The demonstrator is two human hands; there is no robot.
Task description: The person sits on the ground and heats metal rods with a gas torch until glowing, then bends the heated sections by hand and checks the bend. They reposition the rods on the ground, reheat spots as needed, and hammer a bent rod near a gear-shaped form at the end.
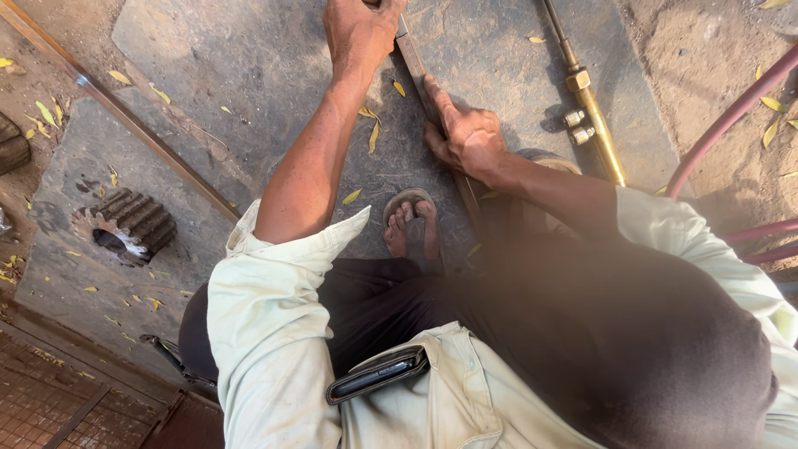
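Observation:
A long, narrow metal bar [414, 62] lies slanted across a large grey steel plate [249, 66] on the ground. My left hand [359, 32] presses down on the bar's far end with curled fingers, at the top edge of view. My right hand [465, 133] holds the bar lower down, thumb stretched along it and fingers over its edge. My sandalled foot [411, 223] rests on the plate just left of the bar's near end. The bar's lower part disappears under my right forearm and knee.
A brass cutting torch [592, 112] lies on the plate right of my right hand. Red hoses [723, 125] curve over the sandy ground at right. A toothed gear [137, 220] sits on a second plate at left. A thin rod [125, 116] runs diagonally there. Yellow leaves are scattered about.

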